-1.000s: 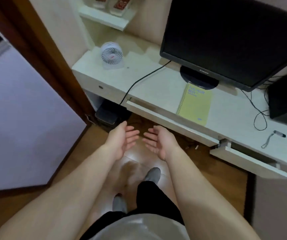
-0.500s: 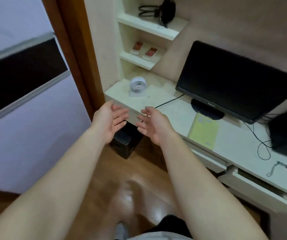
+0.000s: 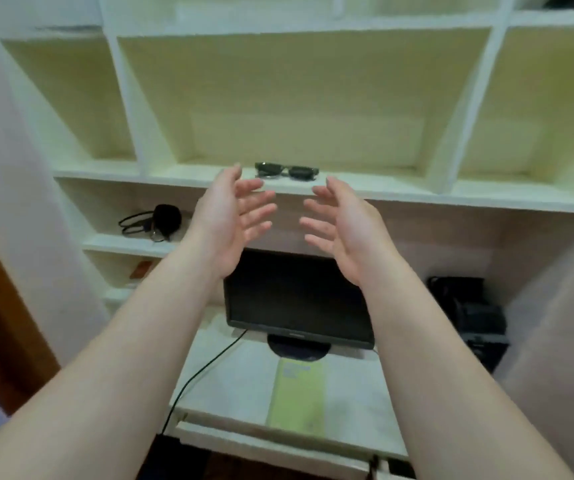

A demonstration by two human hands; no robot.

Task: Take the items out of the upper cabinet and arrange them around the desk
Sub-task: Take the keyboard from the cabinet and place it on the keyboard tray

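Sunglasses (image 3: pixel 286 170) lie at the front edge of the upper cabinet's (image 3: pixel 313 98) middle shelf. Left hand (image 3: pixel 225 220) and right hand (image 3: pixel 342 225), both spread and empty, hang just below: reach stage. Next move likely calls for lifting them to the desk (image 3: pixel 347 393).

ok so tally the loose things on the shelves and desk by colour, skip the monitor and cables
black: 3, dark plastic sunglasses, black headset, black boxy device
yellow-green: 1, spiral notebook
red-brown: 1, blurred small item
total: 5
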